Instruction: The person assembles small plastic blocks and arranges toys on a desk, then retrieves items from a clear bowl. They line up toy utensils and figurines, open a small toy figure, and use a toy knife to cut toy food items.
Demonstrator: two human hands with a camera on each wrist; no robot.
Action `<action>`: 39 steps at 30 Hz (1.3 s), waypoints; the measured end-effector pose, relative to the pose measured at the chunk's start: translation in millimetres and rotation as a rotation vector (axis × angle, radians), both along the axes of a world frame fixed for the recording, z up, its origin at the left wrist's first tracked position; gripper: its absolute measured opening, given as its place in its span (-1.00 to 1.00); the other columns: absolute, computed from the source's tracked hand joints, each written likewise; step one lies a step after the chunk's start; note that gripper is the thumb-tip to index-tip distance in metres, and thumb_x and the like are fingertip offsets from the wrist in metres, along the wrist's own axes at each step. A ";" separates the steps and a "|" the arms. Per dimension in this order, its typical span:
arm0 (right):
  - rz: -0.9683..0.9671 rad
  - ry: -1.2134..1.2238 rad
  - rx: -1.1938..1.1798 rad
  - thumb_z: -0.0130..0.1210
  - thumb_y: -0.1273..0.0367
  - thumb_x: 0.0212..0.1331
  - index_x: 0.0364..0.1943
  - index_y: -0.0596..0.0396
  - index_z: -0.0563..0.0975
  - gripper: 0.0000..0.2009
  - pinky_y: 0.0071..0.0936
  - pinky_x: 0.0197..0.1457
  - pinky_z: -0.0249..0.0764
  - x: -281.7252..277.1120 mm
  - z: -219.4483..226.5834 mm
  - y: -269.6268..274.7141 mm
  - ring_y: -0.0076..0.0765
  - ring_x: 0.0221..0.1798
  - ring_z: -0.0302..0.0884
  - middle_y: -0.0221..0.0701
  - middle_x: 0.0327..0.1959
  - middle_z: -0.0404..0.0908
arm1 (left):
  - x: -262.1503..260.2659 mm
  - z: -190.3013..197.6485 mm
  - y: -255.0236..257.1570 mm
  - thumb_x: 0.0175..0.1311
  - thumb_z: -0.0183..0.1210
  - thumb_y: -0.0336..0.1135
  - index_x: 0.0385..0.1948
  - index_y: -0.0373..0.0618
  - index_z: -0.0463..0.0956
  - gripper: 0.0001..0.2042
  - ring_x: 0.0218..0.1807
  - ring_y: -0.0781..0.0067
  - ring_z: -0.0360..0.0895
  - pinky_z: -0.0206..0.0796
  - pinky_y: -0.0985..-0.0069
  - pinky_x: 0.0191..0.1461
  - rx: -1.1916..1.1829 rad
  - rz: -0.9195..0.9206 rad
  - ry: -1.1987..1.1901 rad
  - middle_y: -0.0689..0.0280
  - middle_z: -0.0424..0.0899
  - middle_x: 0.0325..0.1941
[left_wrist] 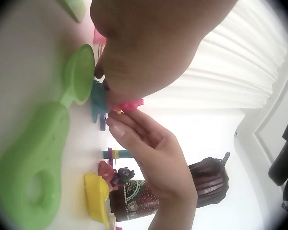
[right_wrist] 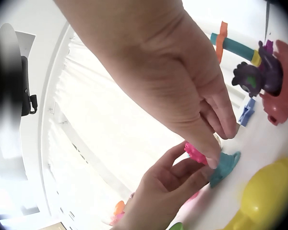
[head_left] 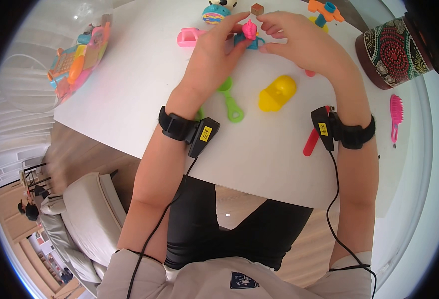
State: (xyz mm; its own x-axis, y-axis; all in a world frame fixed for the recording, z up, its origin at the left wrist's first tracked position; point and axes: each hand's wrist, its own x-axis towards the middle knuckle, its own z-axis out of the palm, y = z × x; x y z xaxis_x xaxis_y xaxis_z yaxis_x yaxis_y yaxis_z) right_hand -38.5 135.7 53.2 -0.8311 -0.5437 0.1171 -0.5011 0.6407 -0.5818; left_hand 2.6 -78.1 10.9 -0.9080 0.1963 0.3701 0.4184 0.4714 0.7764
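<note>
A bright pink toy figure (head_left: 250, 30) stands upright on a small teal toy base (head_left: 253, 44) at the table's far side. My left hand (head_left: 214, 60) holds them from the left, its thumb on the base and its fingers curled behind the figure. From the right comes my right hand (head_left: 304, 45), bent over the same toy. In the right wrist view its thumb tip is right at the pink figure (right_wrist: 195, 152) and teal base (right_wrist: 224, 168), with the other fingers spread apart from the thumb. A green toy scoop (head_left: 232, 102) lies below my left hand, a yellow toy (head_left: 278, 93) nearer my right.
Around the hands stand a pink toy (head_left: 187, 37), a blue domed toy (head_left: 216, 13), a brown block (head_left: 257, 9) and an orange-and-teal toy (head_left: 324, 14). To the right are a patterned drum-like pot (head_left: 394, 52) and pink comb (head_left: 395, 117). A clear bag (head_left: 27, 70) of toys lies left.
</note>
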 end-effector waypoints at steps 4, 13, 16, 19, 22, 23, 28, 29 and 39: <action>0.006 0.102 0.121 0.36 0.32 0.26 0.32 0.09 0.54 -0.48 -0.34 0.33 0.55 9.6 18.2 20.2 -0.23 0.31 0.60 -0.25 0.20 0.66 | 2.3 2.6 0.6 0.36 0.29 -0.53 0.42 -0.06 0.40 -0.43 0.22 0.30 0.65 0.47 0.28 0.43 -0.014 0.018 0.003 0.20 0.72 0.11; -0.152 -0.058 0.267 0.41 0.29 0.19 0.19 0.17 0.58 -0.51 -0.39 0.11 0.59 57.7 62.7 101.7 -0.27 -0.06 0.64 -0.30 -0.05 0.67 | 2.8 -1.3 -7.1 0.33 0.34 -0.52 0.49 0.00 0.27 -0.32 0.24 0.15 0.66 0.51 0.28 0.40 -0.096 0.030 -0.048 0.11 0.68 0.18; -0.208 0.005 0.186 0.41 0.31 0.16 0.19 0.17 0.59 -0.50 -0.39 0.11 0.56 60.3 25.2 106.0 -0.31 -0.04 0.59 -0.33 -0.03 0.63 | 3.4 2.7 -6.7 0.33 0.33 -0.54 0.49 0.01 0.26 -0.32 0.24 0.12 0.67 0.52 0.28 0.39 -0.078 0.028 -0.087 0.11 0.68 0.18; -0.167 -0.001 0.098 0.41 0.36 0.17 0.19 0.15 0.60 -0.52 -0.48 0.12 0.51 47.4 0.7 103.0 -0.38 -0.04 0.58 -0.38 -0.01 0.60 | 4.2 4.8 -7.0 0.33 0.33 -0.54 0.49 0.01 0.26 -0.31 0.25 0.12 0.67 0.52 0.29 0.38 -0.083 0.030 -0.089 0.11 0.69 0.17; -0.126 -0.044 0.015 0.41 0.37 0.17 0.15 0.17 0.62 -0.56 -0.48 0.10 0.50 36.4 -9.6 97.6 -0.38 -0.06 0.57 -0.38 -0.05 0.59 | 4.2 4.9 -6.5 0.33 0.33 -0.54 0.49 0.00 0.26 -0.31 0.25 0.13 0.67 0.51 0.30 0.38 -0.088 0.042 -0.090 0.11 0.71 0.16; -0.125 -0.042 0.014 0.41 0.37 0.17 0.15 0.17 0.62 -0.56 -0.48 0.10 0.50 35.2 -9.4 95.9 -0.38 -0.06 0.57 -0.38 -0.05 0.59 | 3.5 5.2 -7.1 0.32 0.34 -0.53 0.50 -0.01 0.27 -0.31 0.25 0.14 0.67 0.50 0.31 0.39 -0.080 0.050 -0.106 0.10 0.72 0.16; -0.084 -0.057 -0.052 0.44 0.35 0.17 0.06 0.17 0.67 -0.62 -0.49 0.05 0.48 27.5 -19.6 92.8 -0.42 -0.08 0.55 -0.41 -0.09 0.58 | -0.1 1.3 -9.9 0.31 0.36 -0.50 0.48 -0.06 0.29 -0.31 0.24 0.16 0.67 0.47 0.34 0.36 -0.124 0.024 -0.060 0.14 0.76 0.14; -0.083 -0.060 -0.056 0.44 0.35 0.17 0.06 0.17 0.67 -0.62 -0.49 0.05 0.48 27.6 -20.8 91.9 -0.42 -0.08 0.55 -0.41 -0.09 0.58 | 0.2 1.3 -9.0 0.30 0.37 -0.48 0.48 -0.07 0.30 -0.31 0.24 0.16 0.68 0.46 0.34 0.35 -0.141 0.026 -0.042 0.16 0.77 0.13; -0.119 -0.011 -0.155 0.43 0.36 0.20 0.07 0.10 0.70 -0.65 -0.58 -0.11 0.35 24.5 -37.4 76.8 -0.56 -0.18 0.35 -0.55 -0.20 0.45 | 1.5 -1.5 -2.1 0.29 0.41 -0.43 0.46 -0.08 0.34 -0.32 0.24 0.19 0.68 0.44 0.33 0.34 -0.152 0.026 -0.027 0.21 0.80 0.10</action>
State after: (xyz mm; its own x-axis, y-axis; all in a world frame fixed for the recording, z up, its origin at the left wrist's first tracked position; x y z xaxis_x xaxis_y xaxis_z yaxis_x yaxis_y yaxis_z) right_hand -14.0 212.5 15.8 -0.8901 -0.4179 0.1819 -0.4201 0.5975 -0.6830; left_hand 4.0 -80.2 9.4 -0.9228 0.2247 0.3130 0.3843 0.5945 0.7063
